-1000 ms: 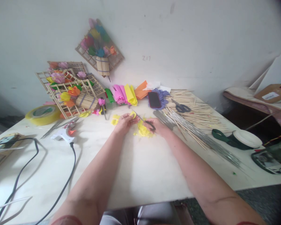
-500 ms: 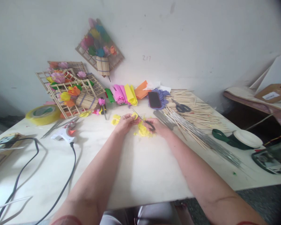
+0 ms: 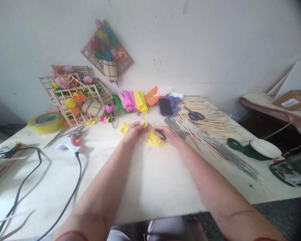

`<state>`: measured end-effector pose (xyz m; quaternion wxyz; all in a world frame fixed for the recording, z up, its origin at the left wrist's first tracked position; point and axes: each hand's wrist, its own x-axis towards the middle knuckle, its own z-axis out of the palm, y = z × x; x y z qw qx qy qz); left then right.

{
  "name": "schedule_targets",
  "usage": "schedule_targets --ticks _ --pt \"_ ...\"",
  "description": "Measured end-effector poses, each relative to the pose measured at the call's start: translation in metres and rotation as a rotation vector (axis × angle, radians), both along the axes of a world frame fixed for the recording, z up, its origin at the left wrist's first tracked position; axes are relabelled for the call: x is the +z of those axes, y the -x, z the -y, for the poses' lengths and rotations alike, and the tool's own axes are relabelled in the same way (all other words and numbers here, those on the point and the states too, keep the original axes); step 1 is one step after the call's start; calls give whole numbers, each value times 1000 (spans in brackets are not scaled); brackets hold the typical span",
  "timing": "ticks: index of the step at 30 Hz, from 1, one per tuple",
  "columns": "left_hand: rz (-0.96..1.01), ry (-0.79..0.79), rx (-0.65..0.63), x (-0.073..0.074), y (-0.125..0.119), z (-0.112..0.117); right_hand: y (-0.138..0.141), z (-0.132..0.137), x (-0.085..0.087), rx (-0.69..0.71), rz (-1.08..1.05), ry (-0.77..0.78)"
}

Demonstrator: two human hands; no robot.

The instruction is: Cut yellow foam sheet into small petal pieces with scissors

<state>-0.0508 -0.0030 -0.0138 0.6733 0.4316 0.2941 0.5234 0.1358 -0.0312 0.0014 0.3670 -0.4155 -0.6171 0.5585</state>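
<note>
My left hand (image 3: 134, 132) is closed on a small piece of yellow crepe paper (image 3: 144, 124), pinched at the fingertips. In my right hand (image 3: 169, 135) are dark-handled scissors (image 3: 160, 134), their blades pointing up and left toward that piece. Whether the blades touch the paper is too small to tell. Below and between both hands lies a loose heap of yellow paper scraps (image 3: 154, 139). A few cut yellow petals (image 3: 123, 127) rest just left of my left hand.
Behind the hands are rolled crepe papers (image 3: 140, 101) and a phone (image 3: 165, 107) on purple yarn. Wooden sticks (image 3: 215, 125), more scissors (image 3: 196, 115) and metal wires (image 3: 223, 157) lie right. At left are a glue gun (image 3: 67, 144), a tape roll (image 3: 46, 122) and flower-decorated stick frames (image 3: 75, 100).
</note>
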Motion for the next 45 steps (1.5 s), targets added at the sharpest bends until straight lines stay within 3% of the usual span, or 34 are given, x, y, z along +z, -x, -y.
schedule_targets --ticks 29,37,45 --pt "67 32 105 6 -1 2 2 6 13 -25 78 -6" --pt "60 20 97 2 1 -1 2 1 4 -7 -21 54" --pt "39 2 65 3 0 1 1 3 4 24 -9 8"
